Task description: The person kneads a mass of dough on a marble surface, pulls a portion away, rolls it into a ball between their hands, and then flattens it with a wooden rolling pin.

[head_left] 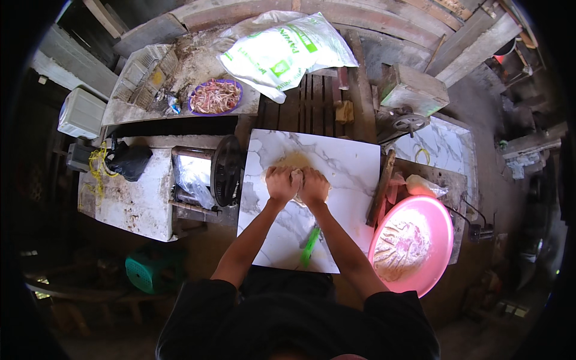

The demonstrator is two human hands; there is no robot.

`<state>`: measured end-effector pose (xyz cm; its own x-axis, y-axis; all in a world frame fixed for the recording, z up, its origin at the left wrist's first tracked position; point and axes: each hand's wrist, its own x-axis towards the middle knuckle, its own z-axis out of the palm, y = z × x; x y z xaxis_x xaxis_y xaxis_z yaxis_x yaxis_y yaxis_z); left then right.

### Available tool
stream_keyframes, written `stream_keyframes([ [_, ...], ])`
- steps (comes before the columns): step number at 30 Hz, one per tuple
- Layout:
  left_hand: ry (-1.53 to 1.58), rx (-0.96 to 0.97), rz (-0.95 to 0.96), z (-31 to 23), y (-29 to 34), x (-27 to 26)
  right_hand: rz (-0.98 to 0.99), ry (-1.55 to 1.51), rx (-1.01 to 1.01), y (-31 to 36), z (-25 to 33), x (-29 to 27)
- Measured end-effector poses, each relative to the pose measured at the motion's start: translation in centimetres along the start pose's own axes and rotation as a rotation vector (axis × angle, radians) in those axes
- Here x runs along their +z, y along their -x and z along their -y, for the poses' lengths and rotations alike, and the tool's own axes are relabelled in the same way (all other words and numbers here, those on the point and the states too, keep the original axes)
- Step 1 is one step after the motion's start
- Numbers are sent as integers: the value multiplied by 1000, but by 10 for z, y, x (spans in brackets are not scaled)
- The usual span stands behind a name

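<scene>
Left hand (282, 183), right hand (314, 186) both clenched on dough lump (295, 165); marble slab (336, 174); kneading looks midway; dough unshaped; pink basin (441, 222) floured.

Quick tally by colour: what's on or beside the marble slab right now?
Pale: 1, dough under left hand and right hand
Green: 1, scraper
Pink: 1, basin
Brown: 1, rolling pin
Total: 4

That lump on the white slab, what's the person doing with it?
The person presses both fists, the left hand and the right hand, side by side into a pale lump of dough on a marble slab. A green tool lies on the slab nearer the body. A floury pink basin sits to the right.
</scene>
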<state>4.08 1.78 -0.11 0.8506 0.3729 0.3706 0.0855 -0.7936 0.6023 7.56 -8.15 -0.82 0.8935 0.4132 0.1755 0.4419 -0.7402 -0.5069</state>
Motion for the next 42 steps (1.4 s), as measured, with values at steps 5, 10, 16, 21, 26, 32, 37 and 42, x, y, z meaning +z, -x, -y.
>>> stream_keyframes([
  [5, 84, -9, -21, -5, 13, -5, 29, -2, 3, 6, 8, -15],
  [10, 108, -19, -37, -8, 18, -2, -25, -21, -9, 8, 1, -13],
  [16, 122, -3, -148, -6, -2, 13, -112, -95, -17, -15, -6, -13],
  [21, 159, -39, -124, -9, -25, 21, -319, -194, -142, -34, -23, -6],
  [26, 369, -361, 216, -18, -23, -18, -161, -320, -289, -5, -28, -33],
  [32, -87, 202, 17, 3, 2, -9, -135, 80, -301, 9, -23, -33],
  [37, -39, -17, 149, 5, 19, -10, -44, 161, -155, 19, -23, -19],
  [42, -97, -121, 85, -2, 25, -13, 13, 98, -82, 19, -14, -15],
])
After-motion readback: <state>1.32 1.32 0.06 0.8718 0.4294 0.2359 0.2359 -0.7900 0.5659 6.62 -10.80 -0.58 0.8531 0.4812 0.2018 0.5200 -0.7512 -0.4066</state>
